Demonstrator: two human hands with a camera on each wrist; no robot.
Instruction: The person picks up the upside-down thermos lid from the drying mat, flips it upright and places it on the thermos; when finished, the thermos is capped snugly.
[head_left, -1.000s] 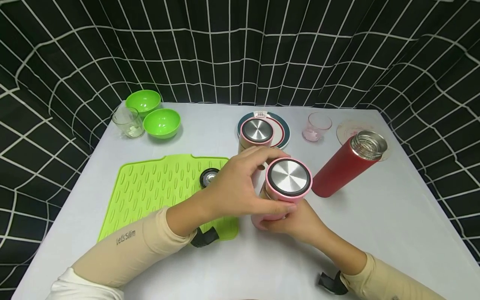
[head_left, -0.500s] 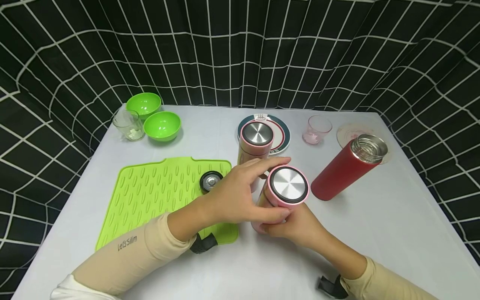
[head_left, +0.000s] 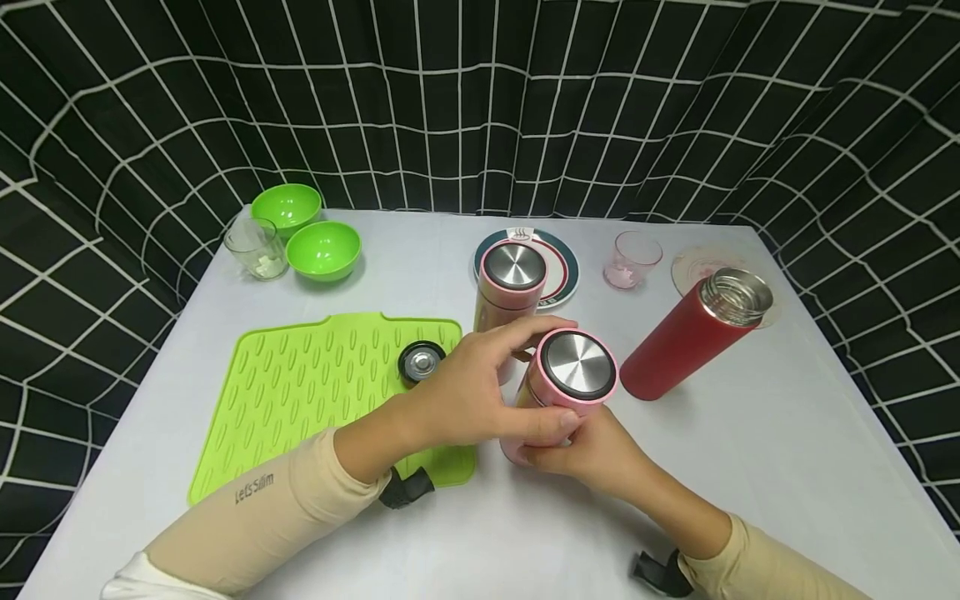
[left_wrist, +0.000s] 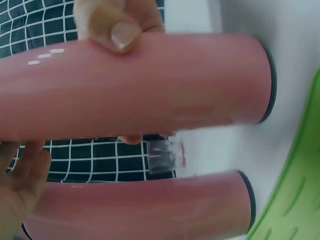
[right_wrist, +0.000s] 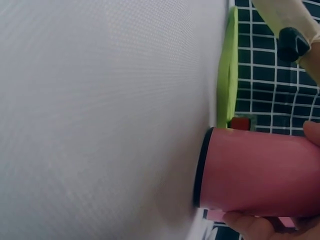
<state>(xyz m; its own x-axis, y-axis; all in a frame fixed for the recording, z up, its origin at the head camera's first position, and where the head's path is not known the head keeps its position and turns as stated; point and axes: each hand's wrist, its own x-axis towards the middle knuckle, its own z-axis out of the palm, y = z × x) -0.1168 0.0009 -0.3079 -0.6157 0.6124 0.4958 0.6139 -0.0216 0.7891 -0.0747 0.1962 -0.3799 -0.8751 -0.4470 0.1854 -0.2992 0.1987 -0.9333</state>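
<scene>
A pink thermos (head_left: 577, 365) with a steel-topped lid stands at mid-table, held by both hands. My left hand (head_left: 483, 387) curls round its upper part, thumb on the near side and fingers on the far side. Lower down, my right hand (head_left: 592, 454) grips the body (right_wrist: 255, 172). In the left wrist view the thermos body (left_wrist: 200, 80) crosses the frame with the right thumb pressed on it; its dark base is close over the tablecloth. Just behind stands a second pink thermos (head_left: 513, 271), lid on. To the right is an uncapped red thermos (head_left: 678, 346), showing its steel mouth.
A green ridged mat (head_left: 300, 400) lies at left, a round black lid (head_left: 421, 363) on its right part. Two green bowls (head_left: 324, 250) and a glass (head_left: 258, 250) are back left. A rimmed plate (head_left: 564, 275), pink glass (head_left: 632, 260) and clear plate (head_left: 693, 265) stand behind.
The held thermos and both hands have sunk slightly in the head view, more than the background, which also shifted down a little. Both hands keep their grip; the other things have stayed put.
</scene>
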